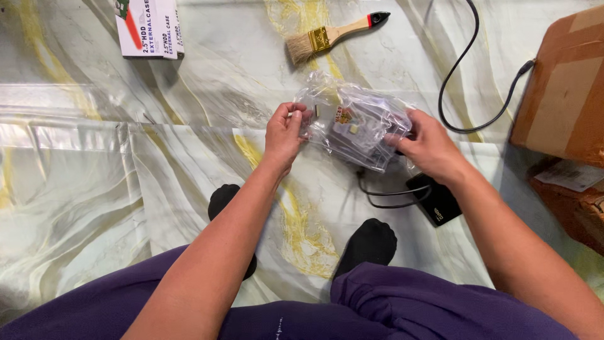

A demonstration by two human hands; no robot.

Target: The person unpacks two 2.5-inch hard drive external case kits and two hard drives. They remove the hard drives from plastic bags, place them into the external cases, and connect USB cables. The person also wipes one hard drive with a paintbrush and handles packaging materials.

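- While both gripped one crinkled clear plastic bag (pixel 352 123), the left hand (pixel 284 133) pinched its edge, and the right hand (pixel 426 146) clasped its side.
- One wooden-handled paintbrush (pixel 333 36) lay beyond.

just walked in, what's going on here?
A person seated on the floor holds a crinkled clear plastic bag in both hands: left hand pinching one edge, right hand gripping the other. The bag holds small items, unclear which. A black flat device with a cable lies under the right wrist. A paintbrush, white box and cardboard box lie nearby.
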